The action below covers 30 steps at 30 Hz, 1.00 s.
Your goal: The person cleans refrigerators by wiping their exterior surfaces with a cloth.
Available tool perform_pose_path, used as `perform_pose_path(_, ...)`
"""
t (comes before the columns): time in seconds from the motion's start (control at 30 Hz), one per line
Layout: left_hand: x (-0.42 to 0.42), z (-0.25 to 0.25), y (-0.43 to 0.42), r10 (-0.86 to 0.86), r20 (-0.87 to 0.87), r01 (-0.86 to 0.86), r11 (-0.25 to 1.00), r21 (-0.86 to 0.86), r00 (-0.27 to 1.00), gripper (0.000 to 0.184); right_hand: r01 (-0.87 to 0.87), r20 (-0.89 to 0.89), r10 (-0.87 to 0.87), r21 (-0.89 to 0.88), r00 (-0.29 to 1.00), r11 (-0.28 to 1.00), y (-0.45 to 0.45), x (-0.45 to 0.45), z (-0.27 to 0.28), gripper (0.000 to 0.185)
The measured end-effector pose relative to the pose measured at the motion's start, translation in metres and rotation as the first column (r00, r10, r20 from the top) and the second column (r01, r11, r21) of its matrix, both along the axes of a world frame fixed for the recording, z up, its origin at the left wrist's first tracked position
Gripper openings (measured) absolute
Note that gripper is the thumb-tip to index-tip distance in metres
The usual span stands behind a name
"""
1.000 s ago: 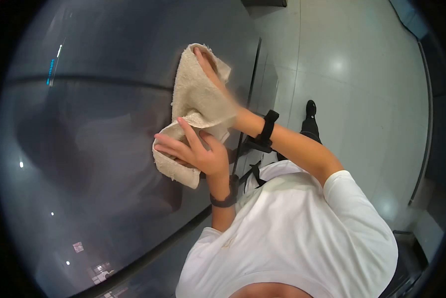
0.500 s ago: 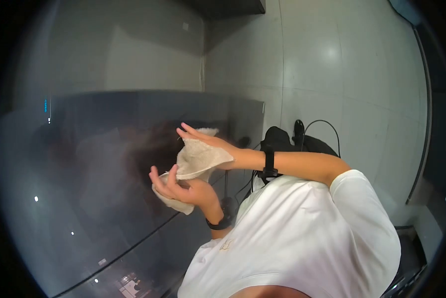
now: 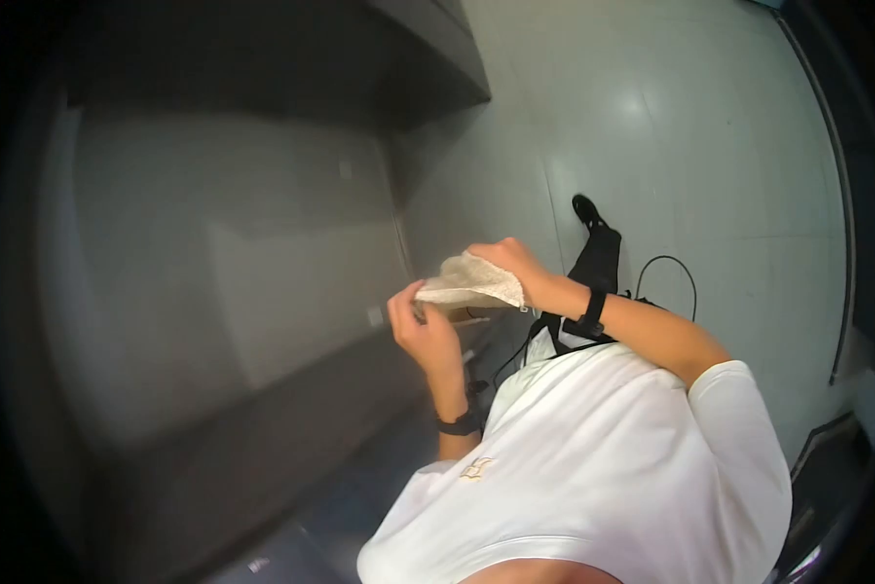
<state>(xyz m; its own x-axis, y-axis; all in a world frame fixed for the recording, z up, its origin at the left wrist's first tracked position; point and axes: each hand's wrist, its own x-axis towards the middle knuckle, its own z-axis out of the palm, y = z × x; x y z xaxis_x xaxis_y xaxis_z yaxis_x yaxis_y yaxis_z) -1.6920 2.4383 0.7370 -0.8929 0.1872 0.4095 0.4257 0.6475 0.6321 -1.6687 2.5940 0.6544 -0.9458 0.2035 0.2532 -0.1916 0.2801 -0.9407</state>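
Note:
A folded beige cloth [image 3: 471,280] is held between my two hands near the middle of the view, in front of the white shirt. My left hand [image 3: 426,329] grips its left end, with the thumb and fingers bent round the edge. At the upper right of the cloth, my right hand [image 3: 515,261] is closed on it, its fingertips partly hidden. The cloth hangs in the air between the hands, and part of its underside shows. A black band circles each wrist.
A dark furniture block [image 3: 437,49] juts in at the top. Grey panel-like surfaces [image 3: 213,234] fill the left. Pale floor [image 3: 690,175] lies to the right, with a black shoe [image 3: 585,209] and a thin black cable [image 3: 676,261]. A dark glossy surface [image 3: 345,487] shows at lower left.
The view has swung away from the large dark glossy surface. Both hands have moved right in the view, off that surface, and the cloth is now gathered between them instead of spread out.

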Motion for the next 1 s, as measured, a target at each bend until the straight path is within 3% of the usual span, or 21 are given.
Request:
perform_pose_path(0.03,-0.005,-0.005,-0.004,-0.029,0.006,0.029,0.999,-0.027,1.0,0.015,0.07,-0.024,-0.07,0.032,0.997,0.997,0.0,0.001,0.01,0.026)
perform_pose_path(0.13,0.0,-0.019,-0.002,-0.04,0.143,0.01,0.979,0.204,0.989,0.011,0.268,-0.037,-0.266,0.177,0.963,0.947,0.012,0.035,0.026,0.017)
perform_pose_path(0.23,0.001,-0.022,-0.044,-0.106,0.023,0.106,0.994,-0.017,0.994,0.007,0.423,-0.066,-0.422,0.001,0.904,0.906,-0.021,0.039,0.024,0.017)
perform_pose_path(0.27,-0.027,-0.046,-0.059,-0.051,0.042,0.052,0.999,-0.004,0.998,0.007,0.444,-0.025,-0.447,-0.082,0.894,0.892,-0.038,0.008,-0.005,0.022)
perform_pose_path(0.37,-0.055,-0.053,-0.061,-0.029,0.085,0.037,0.994,-0.098,0.996,0.008,0.452,-0.047,-0.466,-0.174,0.884,0.875,-0.046,-0.013,-0.01,0.025)
perform_pose_path(0.47,-0.047,-0.047,-0.061,0.035,0.27,-0.023,0.999,-0.046,0.962,0.015,0.452,-0.062,-0.473,-0.21,0.879,0.867,-0.057,-0.014,-0.013,0.024)
perform_pose_path(0.57,-0.046,-0.044,-0.074,0.017,0.572,-0.121,0.982,0.145,0.82,0.019,0.431,-0.264,-0.476,-0.212,0.839,0.877,-0.052,-0.03,0.001,0.023)
perform_pose_path(0.6,-0.043,-0.051,-0.08,-0.055,0.593,-0.138,0.951,0.275,0.803,0.021,0.361,-0.253,-0.407,-0.209,0.878,0.909,-0.049,-0.031,0.003,0.023)
perform_pose_path(0.7,-0.024,0.004,-0.047,-0.024,0.303,-0.22,0.632,0.743,0.953,0.02,0.243,-0.498,-0.252,-0.084,0.83,0.966,-0.029,-0.059,0.058,0.022)
perform_pose_path(0.8,0.004,0.046,-0.021,0.249,-0.05,-0.127,0.644,0.754,0.967,0.021,0.091,-0.558,-0.161,-0.152,0.814,0.984,-0.033,-0.061,0.085,0.026)
perform_pose_path(0.83,0.015,0.057,-0.02,0.364,-0.179,-0.12,0.664,0.738,0.914,0.023,-0.001,-0.56,-0.13,-0.228,0.818,0.974,-0.044,-0.06,0.098,0.027)
perform_pose_path(0.93,0.039,0.085,-0.019,0.439,-0.594,0.004,0.802,0.597,0.674,0.039,-0.11,-0.69,-0.111,-0.268,0.715,0.957,-0.067,-0.063,0.144,0.03)
perform_pose_path(0.97,0.063,0.089,-0.031,0.461,-0.592,-0.135,0.849,0.51,0.661,0.046,-0.272,-0.649,-0.03,-0.359,0.76,0.893,-0.081,-0.046,0.161,0.03)
perform_pose_path(1.0,0.085,0.091,-0.039,0.49,-0.595,-0.262,0.863,0.431,0.637,0.052,-0.295,-0.664,-0.025,-0.365,0.748,0.883,-0.1,-0.027,0.17,0.029)
